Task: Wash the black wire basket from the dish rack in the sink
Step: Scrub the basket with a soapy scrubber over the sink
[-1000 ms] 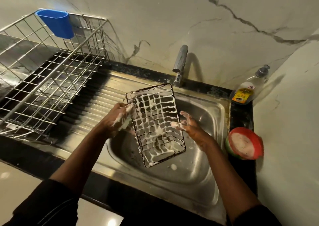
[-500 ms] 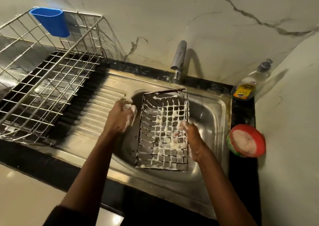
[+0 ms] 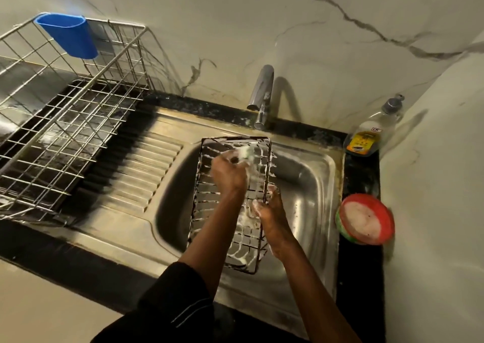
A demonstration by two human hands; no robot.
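The black wire basket (image 3: 209, 212), streaked with white foam, lies lengthwise over the steel sink (image 3: 311, 185). My left hand (image 3: 229, 171) is over the basket's far half, gripping a soapy scrub pad (image 3: 246, 153) against the wires. On the right rim, near its middle, my right hand (image 3: 269, 212) grips the basket with foam on its fingers. Both forearms cover part of the grid.
A tap (image 3: 262, 96) stands behind the sink. A silver dish rack (image 3: 60, 123) with a blue cup holder (image 3: 69, 35) sits on the left drainboard. A soap bottle (image 3: 369, 136) and a red tub of white paste (image 3: 365, 218) stand on the right ledge.
The basket has turned from tilted on edge to lying lengthwise over the sink. My left hand moved from beside its left edge onto its far half. My right hand stays on the right rim.
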